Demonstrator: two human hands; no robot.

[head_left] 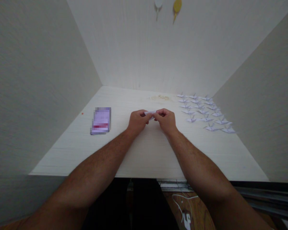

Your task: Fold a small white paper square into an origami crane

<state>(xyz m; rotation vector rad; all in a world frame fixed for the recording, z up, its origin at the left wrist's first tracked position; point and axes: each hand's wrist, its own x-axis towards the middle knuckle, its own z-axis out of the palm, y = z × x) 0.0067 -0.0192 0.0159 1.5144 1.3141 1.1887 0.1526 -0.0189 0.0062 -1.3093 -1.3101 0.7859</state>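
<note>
Between my two hands is a small piece of folded white paper (149, 112), held just above the middle of the white tabletop. My left hand (138, 120) pinches its left side, thumb on top. My right hand (166, 119) grips the right side the same way. The fingers cover most of the paper, so its exact folded shape is hard to make out. To the right of my hands stand several white origami cranes (203, 111) in rows on the table.
A phone-sized blurred purple object (101, 120) lies on the left of the white table (144, 153). Walls close in the table at the back and both sides. Two hooks, one white (158, 4), one yellow (177, 6), are on the back wall. White cables (182, 204) lie on the floor.
</note>
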